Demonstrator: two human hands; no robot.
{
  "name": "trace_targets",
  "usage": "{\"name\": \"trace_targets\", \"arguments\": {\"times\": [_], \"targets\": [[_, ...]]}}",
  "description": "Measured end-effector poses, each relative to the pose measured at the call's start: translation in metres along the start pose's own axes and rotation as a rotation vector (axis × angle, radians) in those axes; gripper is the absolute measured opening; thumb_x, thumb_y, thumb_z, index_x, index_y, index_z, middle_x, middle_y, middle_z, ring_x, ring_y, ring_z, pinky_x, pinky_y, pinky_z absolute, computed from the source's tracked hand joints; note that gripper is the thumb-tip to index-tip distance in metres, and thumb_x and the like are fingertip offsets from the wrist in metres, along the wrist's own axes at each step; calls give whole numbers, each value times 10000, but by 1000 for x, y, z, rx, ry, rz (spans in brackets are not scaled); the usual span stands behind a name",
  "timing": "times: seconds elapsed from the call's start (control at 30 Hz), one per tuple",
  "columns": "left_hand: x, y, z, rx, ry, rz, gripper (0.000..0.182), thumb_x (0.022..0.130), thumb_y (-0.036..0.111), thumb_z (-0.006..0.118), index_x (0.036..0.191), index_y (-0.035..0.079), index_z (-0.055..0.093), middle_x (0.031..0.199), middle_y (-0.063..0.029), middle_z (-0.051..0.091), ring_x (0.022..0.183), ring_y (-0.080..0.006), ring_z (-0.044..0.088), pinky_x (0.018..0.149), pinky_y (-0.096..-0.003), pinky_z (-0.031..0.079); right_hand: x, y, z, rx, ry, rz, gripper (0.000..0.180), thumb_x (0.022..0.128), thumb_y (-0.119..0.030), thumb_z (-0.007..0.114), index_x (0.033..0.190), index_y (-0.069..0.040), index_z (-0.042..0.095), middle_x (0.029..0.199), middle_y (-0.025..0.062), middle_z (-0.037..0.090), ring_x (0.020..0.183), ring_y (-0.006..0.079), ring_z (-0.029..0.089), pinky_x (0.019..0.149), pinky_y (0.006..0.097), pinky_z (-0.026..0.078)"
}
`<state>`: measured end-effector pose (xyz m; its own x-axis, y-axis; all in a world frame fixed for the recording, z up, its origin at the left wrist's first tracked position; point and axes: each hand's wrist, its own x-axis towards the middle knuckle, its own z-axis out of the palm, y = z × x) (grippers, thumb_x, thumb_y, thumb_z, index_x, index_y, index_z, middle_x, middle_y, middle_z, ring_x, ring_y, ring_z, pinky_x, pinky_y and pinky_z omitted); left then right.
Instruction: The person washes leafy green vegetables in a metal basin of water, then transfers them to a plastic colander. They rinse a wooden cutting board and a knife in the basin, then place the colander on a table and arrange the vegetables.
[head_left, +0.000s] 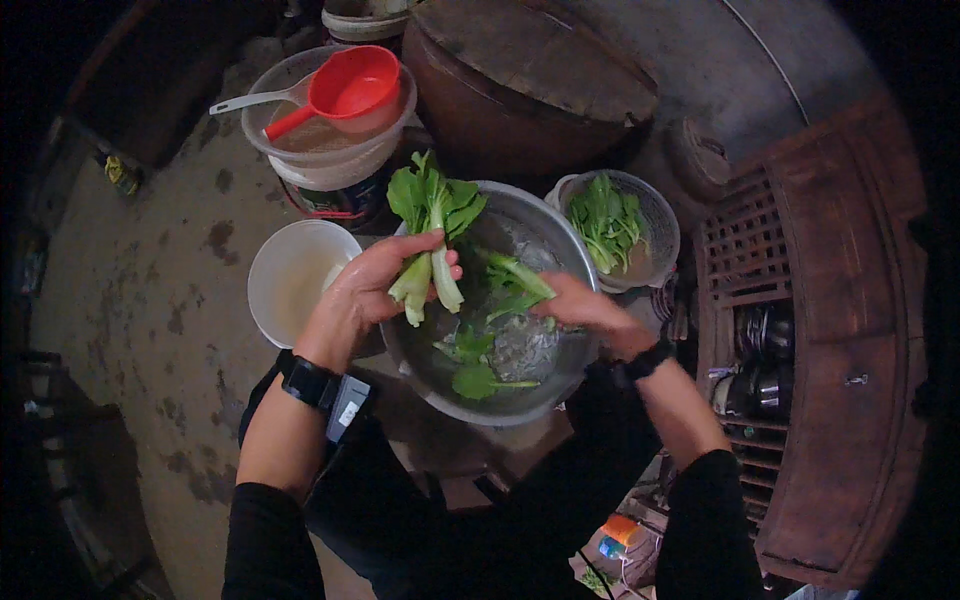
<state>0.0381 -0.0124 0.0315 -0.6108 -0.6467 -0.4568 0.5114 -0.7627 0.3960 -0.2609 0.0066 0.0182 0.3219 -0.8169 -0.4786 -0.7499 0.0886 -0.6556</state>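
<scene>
In my left hand (375, 277) is a small bunch of leafy greens (435, 202), leaves up and pale stalks down, above the left side of a metal basin (487, 416). My right hand (581, 306), somewhat blurred, grips another leafy stalk (521, 274) low over the water at the basin's right side. Loose green leaves (474, 379) float in the rippling water nearer to me. How far the right fingertips dip into the water is hard to tell.
Right of the basin, a colander (664, 232) contains more greens (607, 225). A white bucket (266, 300) with cloudy water stands left. Behind it, a red ladle (356, 82) rests in a basin atop a bucket (322, 180). A wooden cabinet (840, 300) lines the right.
</scene>
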Motion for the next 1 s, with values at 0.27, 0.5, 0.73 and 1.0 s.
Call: {"name": "trace_targets", "arguments": {"times": [0.27, 0.5, 0.73, 1.0], "targets": [[-3, 2, 4, -2, -43, -23, 182, 927, 163, 566, 1037, 26, 519, 925, -106, 619, 850, -228, 640, 782, -389, 543, 34, 1, 16, -421, 387, -391, 354, 700, -103, 664, 1040, -20, 606, 915, 182, 646, 882, 330, 630, 792, 404, 495], [-1, 1, 1, 2, 6, -4, 187, 926, 170, 566, 1042, 28, 526, 935, -111, 629, 847, -233, 641, 771, -376, 540, 64, 19, 68, -386, 43, -111, 392, 720, -147, 688, 1073, -11, 583, 915, 178, 645, 864, 343, 622, 776, 404, 493], [1, 2, -2, 14, -9, 9, 180, 928, 174, 563, 1032, 30, 530, 927, -105, 632, 833, -231, 646, 776, -373, 539, -1, 31, 14, 112, -48, -43, 324, 737, -163, 700, 1018, -30, 610, 878, 175, 658, 802, 299, 639, 718, 402, 504], [1, 1, 1, 8, -11, -23, 168, 932, 163, 553, 1032, 30, 525, 916, -98, 627, 830, -223, 642, 777, -377, 544, -12, 9, 124, -534, -63, 167, 689, 753, -256, 703, 1272, 42, 361, 896, 216, 649, 873, 348, 646, 776, 429, 509]]}}
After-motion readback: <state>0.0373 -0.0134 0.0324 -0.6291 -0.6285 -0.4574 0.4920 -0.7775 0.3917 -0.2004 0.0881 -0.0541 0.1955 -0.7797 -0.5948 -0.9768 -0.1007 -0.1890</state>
